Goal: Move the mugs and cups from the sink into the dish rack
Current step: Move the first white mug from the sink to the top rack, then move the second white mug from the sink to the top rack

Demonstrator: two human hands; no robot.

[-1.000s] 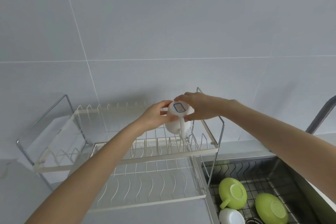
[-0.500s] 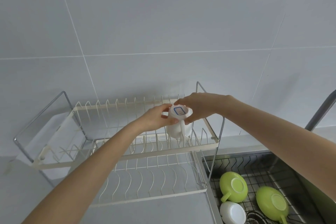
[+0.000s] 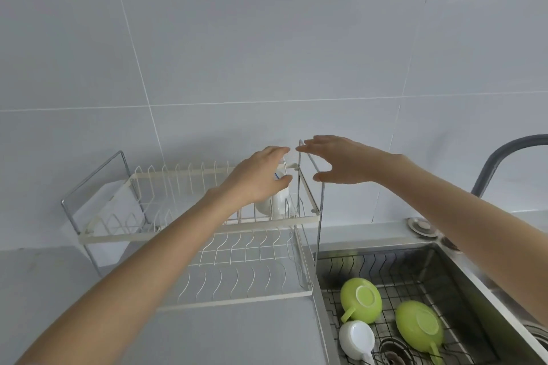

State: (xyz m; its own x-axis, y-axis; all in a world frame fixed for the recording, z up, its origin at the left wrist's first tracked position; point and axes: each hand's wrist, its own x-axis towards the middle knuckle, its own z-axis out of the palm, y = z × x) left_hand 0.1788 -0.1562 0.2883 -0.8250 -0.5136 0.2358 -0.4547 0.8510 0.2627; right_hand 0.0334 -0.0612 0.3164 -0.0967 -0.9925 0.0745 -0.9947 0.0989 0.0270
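Observation:
A white mug (image 3: 277, 204) stands upside down at the right end of the upper tier of the cream wire dish rack (image 3: 192, 234). My left hand (image 3: 258, 178) hovers over it with fingers stretched out, thumb at the mug's base, and hides most of the mug. My right hand (image 3: 341, 161) is spread open just right of the rack's metal frame and holds nothing. In the steel sink (image 3: 462, 270) two green cups (image 3: 360, 299) (image 3: 419, 326) and a white cup (image 3: 355, 339) lie upside down on a wire grid.
The rack's lower tier (image 3: 243, 278) has bare wire slots. A dark curved faucet (image 3: 498, 157) rises at the right behind the sink. A round metal fitting (image 3: 421, 226) sits on the sink's back ledge. Grey counter lies in front of the rack.
The white mug went down onto the rack's upper tier. My right hand let go and moved right; my left hand's fingers opened over the mug.

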